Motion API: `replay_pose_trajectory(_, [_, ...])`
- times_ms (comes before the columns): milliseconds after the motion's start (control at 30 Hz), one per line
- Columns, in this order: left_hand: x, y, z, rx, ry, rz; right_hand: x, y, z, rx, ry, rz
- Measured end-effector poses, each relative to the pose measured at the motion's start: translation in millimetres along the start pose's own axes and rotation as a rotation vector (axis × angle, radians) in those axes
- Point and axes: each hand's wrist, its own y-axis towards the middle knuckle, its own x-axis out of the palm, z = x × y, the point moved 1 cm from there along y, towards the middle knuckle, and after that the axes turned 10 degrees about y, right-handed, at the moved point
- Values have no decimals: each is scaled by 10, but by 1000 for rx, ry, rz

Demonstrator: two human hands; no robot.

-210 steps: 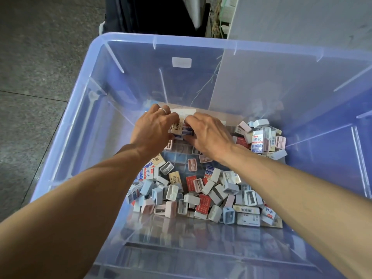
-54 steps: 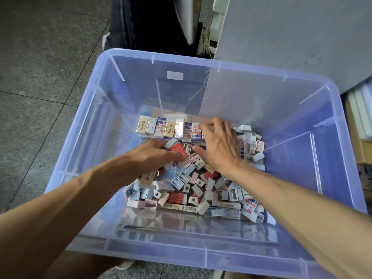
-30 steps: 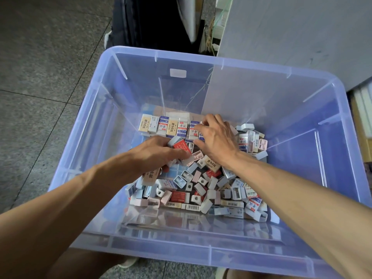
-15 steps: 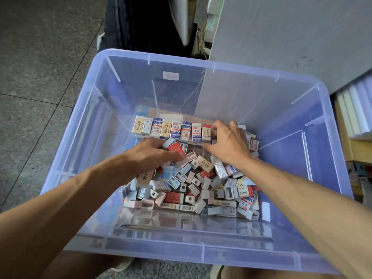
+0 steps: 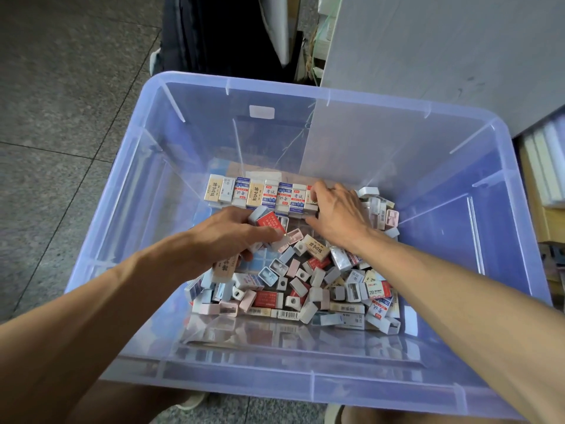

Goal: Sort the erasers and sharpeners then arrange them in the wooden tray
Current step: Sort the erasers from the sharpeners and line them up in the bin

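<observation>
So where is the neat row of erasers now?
The row of erasers stands along the far end of the plastic bin, just left of the right hand.

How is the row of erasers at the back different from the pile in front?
The row stands upright, side by side, labels facing one way; the pile lies jumbled at all angles. The row is only erasers; the pile mixes erasers with sharpeners. Both sit inside the blue bin.
</observation>
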Motion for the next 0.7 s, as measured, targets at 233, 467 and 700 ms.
replay_pose_trajectory(233, [5,-13,-25,80,-42,-67,-447,-293,-331,152,621,-128])
replay_pose_trajectory(467, [-25,-86,-26,192,39,-85,-471,-479,-503,221,963,-365])
replay_pose_trajectory(700, [6,-90,-8,187,64,-45,-478,-495,-495,332,1218,-438])
